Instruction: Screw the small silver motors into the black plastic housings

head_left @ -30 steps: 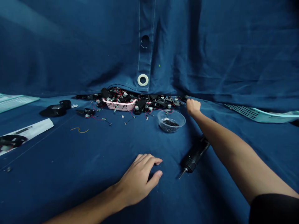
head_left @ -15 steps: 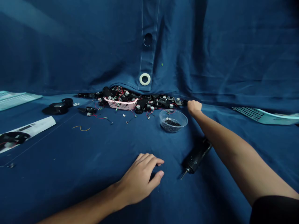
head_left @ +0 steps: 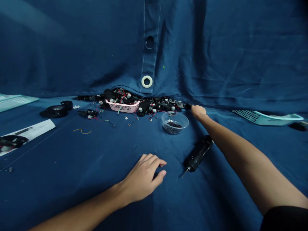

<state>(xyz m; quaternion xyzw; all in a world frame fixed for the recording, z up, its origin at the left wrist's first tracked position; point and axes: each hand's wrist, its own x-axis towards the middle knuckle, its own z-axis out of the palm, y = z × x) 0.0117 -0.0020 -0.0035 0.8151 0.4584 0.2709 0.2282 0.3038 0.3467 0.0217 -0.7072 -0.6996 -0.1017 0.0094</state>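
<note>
My left hand (head_left: 147,175) rests palm down on the blue cloth (head_left: 106,173), its thumb apart from the fingers and nothing in it. My right hand (head_left: 198,111) reaches far forward to the right end of a heap of black parts (head_left: 166,104); its fingers are curled round a black piece (head_left: 188,106), mostly hidden by the hand. Below the right forearm lies a black electric screwdriver (head_left: 198,153), its bit pointing toward the lower left. Between the hands and the heap stands a clear plastic bowl (head_left: 175,123) with small dark pieces in it.
A pink basket (head_left: 124,106) full of wired black parts stands within the heap. Teal baskets (head_left: 269,118) are at the far right and far left. White paper (head_left: 45,127) with a black part lies at left, near a yellow-brown string (head_left: 82,131). Blue cloth hangs behind.
The view has shifted slightly, moving most things a little left in the picture. My right hand stays at the heap's right end, and a black piece now shows more clearly beside it.
</note>
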